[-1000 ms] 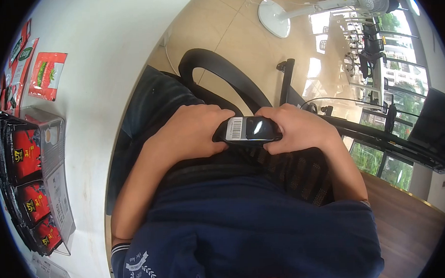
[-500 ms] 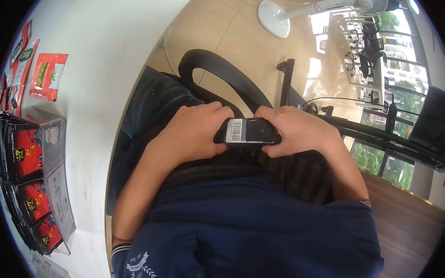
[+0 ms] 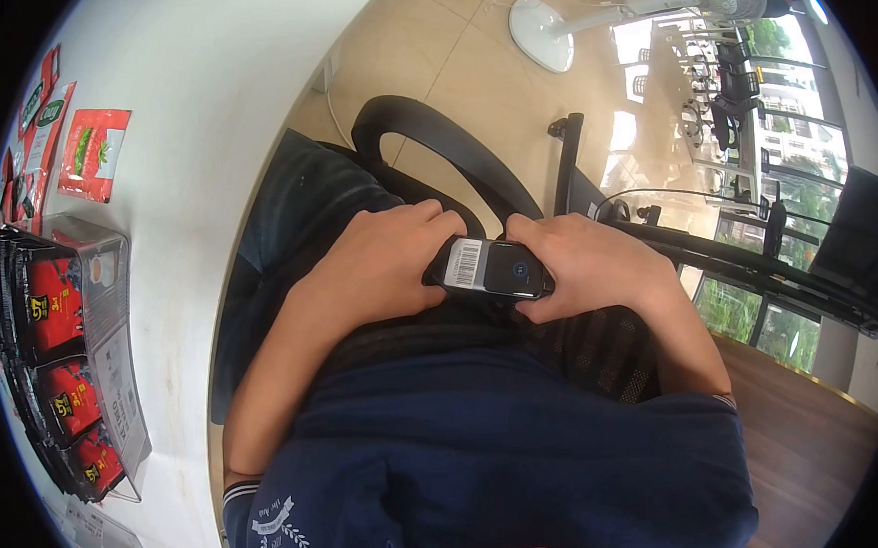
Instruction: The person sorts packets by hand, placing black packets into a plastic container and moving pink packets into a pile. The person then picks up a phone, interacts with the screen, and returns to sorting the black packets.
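Observation:
Held between both hands above my lap is a small black handheld device [image 3: 505,270]. Its glossy dark screen shows a round blue icon, and a white barcode label covers the other end of its face. My left hand [image 3: 399,261] grips the labelled end, thumb on the near side and fingers curled round the far side. At the screen end, my right hand [image 3: 586,266] closes on it in the same way. Its underside is hidden.
A white table [image 3: 176,188] lies at left, with a clear rack [image 3: 107,288] of red and black coffee packets and a red strawberry sachet [image 3: 96,157]. A black chair armrest [image 3: 433,132] curves beyond my hands. A white fan base [image 3: 541,34] stands on the tiled floor.
The device has tilted slightly, its screen end dropping a little nearer to me along with my right hand. The blue icon shows larger and clearer. My left hand has hardly moved.

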The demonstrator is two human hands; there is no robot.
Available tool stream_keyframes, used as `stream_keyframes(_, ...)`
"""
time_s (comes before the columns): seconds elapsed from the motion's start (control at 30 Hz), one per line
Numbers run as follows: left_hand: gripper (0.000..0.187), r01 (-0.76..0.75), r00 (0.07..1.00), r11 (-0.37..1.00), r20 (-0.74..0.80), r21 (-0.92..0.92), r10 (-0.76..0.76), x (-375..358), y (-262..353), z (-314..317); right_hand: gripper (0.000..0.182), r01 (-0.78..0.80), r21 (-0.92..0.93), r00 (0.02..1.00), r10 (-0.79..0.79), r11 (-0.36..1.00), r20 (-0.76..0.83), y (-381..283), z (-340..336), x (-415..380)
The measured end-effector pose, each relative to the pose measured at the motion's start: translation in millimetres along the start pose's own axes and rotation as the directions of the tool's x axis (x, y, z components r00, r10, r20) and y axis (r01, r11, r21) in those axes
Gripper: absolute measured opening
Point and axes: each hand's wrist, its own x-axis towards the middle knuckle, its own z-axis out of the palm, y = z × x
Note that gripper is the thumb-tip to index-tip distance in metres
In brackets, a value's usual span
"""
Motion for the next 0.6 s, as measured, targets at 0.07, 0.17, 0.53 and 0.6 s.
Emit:
stream_keyframes(0.07, 0.05, -0.005, 1.0, 1.0, 0.001, -0.006, 0.005, -0.1, 0.2, -0.4, 0.053, 0.009, -0.008, 1.0, -0.009, 1.0, -0.006, 1.2, 0.9, -0.3)
stream_keyframes(0.17, 0.051, -0.001, 1.0, 1.0, 0.007, -0.007, 0.001, -0.2, 0.2, -0.2, 0.053, 0.015, -0.011, 1.0, -0.015, 1.0, -0.006, 0.8, 1.4, 0.0)
stream_keyframes(0.53, 0.05, -0.009, 1.0, 1.0, -0.002, -0.003, 0.009, -1.3, -1.2, 1.4, 0.053, 0.026, -0.012, 1.0, -0.026, 1.0, -0.013, 1.7, 3.2, 0.6)
stream_keyframes(0.6, 0.051, 0.004, 1.0, 1.0, 0.011, -0.005, -0.004, -1.0, -0.6, 1.1, 0.053, 0.026, -0.014, 1.0, -0.026, 1.0, -0.011, 2.4, 3.5, 0.8)
